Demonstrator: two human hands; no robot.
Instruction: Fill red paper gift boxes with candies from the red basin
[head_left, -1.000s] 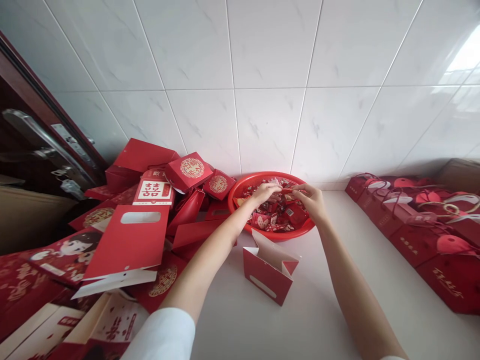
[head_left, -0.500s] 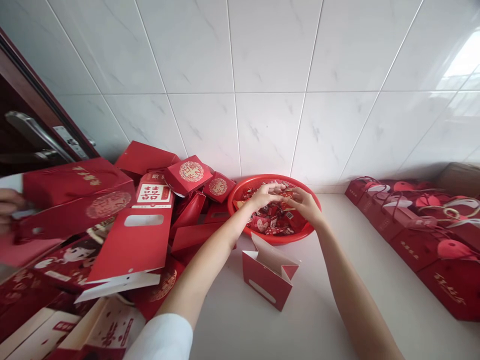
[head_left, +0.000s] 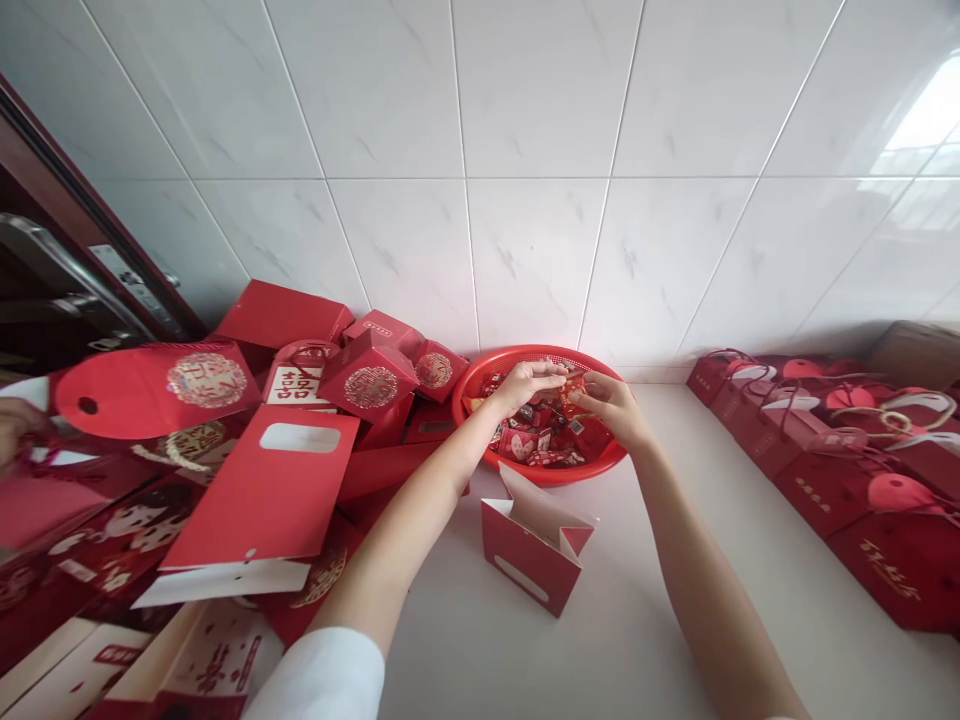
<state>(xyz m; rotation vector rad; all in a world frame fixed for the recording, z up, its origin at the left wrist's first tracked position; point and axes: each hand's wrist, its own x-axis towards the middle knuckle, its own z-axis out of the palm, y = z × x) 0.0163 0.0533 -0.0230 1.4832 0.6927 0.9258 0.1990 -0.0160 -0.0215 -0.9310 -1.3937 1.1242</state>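
Over a red plastic basket of wrapped candies, my left hand and my right hand come together. Between their fingertips is a small red-and-gold candy packet. My right thumb and fingers pinch its right side, and the closed fingers of my left hand grip its left edge. Just in front of the basket an open red gift box stands on the white tabletop, its pale inside showing and a white oval window in its side.
To my left lies a heap of red gift boxes. Another person's hand is at the far left by a red box. A row of red gift bags stands on the right. White wall tiles rise behind.
My hands have shifted slightly, and the packet between them shows more plainly. At the left, the other person's red box has turned and some heaped boxes have moved.
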